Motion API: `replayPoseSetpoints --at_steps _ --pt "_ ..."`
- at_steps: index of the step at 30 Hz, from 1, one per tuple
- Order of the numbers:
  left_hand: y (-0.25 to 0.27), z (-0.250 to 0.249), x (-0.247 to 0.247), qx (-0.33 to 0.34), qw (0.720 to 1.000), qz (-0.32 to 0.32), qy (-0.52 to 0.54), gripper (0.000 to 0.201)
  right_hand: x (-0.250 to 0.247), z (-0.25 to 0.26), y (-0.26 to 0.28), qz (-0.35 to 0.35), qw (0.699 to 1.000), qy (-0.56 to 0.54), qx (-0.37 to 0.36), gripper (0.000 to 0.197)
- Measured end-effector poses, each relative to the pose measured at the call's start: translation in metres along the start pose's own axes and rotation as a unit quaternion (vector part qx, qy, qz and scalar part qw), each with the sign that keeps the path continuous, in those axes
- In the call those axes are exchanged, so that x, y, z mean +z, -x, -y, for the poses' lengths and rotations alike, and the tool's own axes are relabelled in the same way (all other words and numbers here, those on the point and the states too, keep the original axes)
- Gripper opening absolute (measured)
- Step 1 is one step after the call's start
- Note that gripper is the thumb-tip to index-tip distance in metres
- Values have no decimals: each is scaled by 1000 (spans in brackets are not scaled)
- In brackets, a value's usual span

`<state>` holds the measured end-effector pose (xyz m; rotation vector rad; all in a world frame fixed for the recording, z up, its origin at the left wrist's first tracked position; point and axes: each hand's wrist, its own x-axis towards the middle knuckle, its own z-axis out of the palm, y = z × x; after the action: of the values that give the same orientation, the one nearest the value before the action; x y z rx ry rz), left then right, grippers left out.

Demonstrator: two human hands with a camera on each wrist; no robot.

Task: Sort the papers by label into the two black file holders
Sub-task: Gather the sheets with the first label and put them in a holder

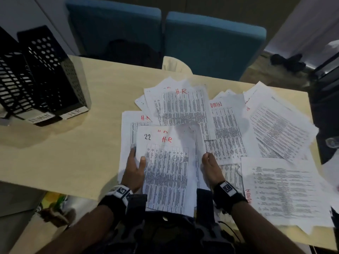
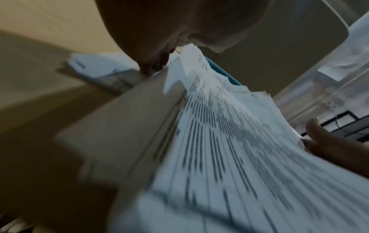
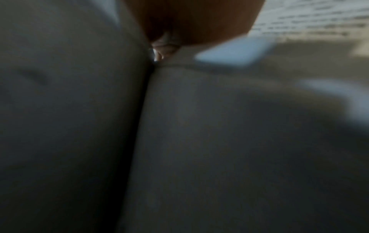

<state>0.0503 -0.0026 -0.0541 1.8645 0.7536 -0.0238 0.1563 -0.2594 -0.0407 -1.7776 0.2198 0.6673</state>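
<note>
Both hands hold a small stack of printed sheets (image 1: 168, 169) marked "22" and a red "H.R", raised over the table's near edge. My left hand (image 1: 134, 167) grips its left edge, thumb on top. My right hand (image 1: 208, 164) pinches the right edge with curled fingers. In the left wrist view the same stack (image 2: 219, 141) runs away from the camera, with the right hand (image 2: 323, 141) at its far side. The right wrist view is dark and blurred; only the hand (image 3: 189, 23) shows. Two black perforated file holders stand at far left, labelled ADMIN (image 1: 16, 79) and H.R (image 1: 55, 70).
Loose sheets cover the table's right half: an H.R sheet (image 1: 183, 107), an ADMIN sheet (image 1: 225, 125) and another ADMIN sheet (image 1: 284, 189) near the front edge. Bare tabletop (image 1: 73, 153) lies between the holders and the papers. Two blue chairs (image 1: 211, 43) stand behind the table.
</note>
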Motion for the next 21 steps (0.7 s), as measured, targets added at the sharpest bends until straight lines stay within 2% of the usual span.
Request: replayPoseSetpoints --at_steps 4,8,9,12,14,16,17,19,21 --pt "28 -10 19 -5 1000 -13 22 103 10 -4 7 19 999 -26 -25 38" --pt "23 -26 29 -35 999 -3 41 75 15 -11 8 29 997 44 -51 82" --pt "21 -27 30 -39 999 1 24 73 15 -10 9 28 997 60 -50 86" --pt "21 -34 27 -8 999 2 -35 72 13 -3 7 26 992 113 -55 77" --pt "18 -34 24 -15 998 14 -51 76 14 5 7 25 991 125 -42 62" --pt "14 -35 21 -29 998 15 -59 78 18 10 6 23 996 82 -13 43" --pt "10 -36 20 -36 999 9 -38 75 19 13 6 24 998 65 -7 40" --pt "3 -41 14 -54 998 -2 21 62 20 11 4 30 994 101 -34 42" --pt "-5 -47 7 -76 997 2 21 56 15 7 0 44 989 125 -62 41"
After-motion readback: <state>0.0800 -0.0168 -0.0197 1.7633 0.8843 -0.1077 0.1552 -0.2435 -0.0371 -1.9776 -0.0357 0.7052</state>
